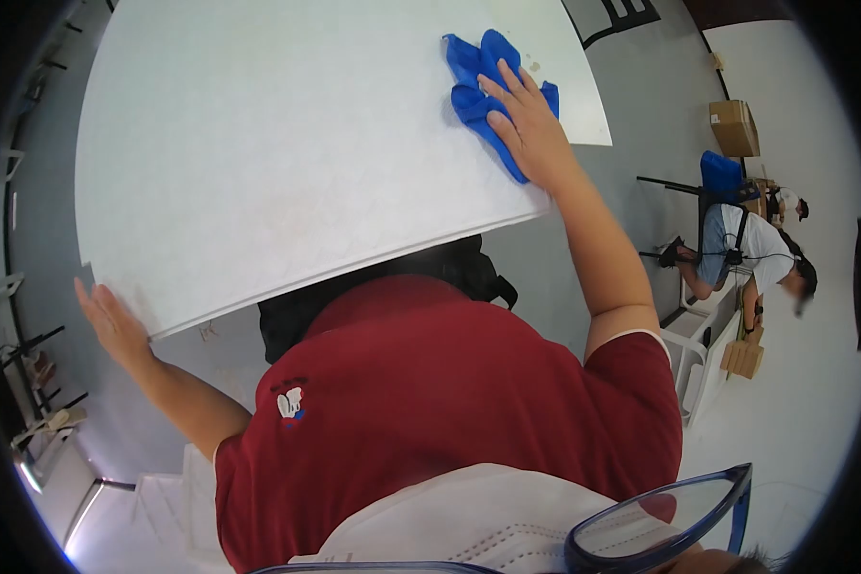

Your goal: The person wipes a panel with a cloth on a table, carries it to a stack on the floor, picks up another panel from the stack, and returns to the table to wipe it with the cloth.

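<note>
My right hand (529, 132) lies on a crumpled blue cloth (478, 100) near the right side of a white tabletop (287, 134). Its fingers are spread and flat over the cloth, pressing it to the surface rather than closing round it. At the near left corner of the table, my left hand (115, 323) rests against the edge, fingers stretched out and holding nothing. Parts of the cloth are hidden beneath my right hand. A few faint marks show on the tabletop close to the cloth.
To the right, another person (761, 244) bends over a white table (703, 378) with brown cardboard pieces (742, 356). A blue chair (720, 175) and a cardboard box (734, 128) are near that person. Black bag-like fabric (450, 268) shows between my body and the table edge.
</note>
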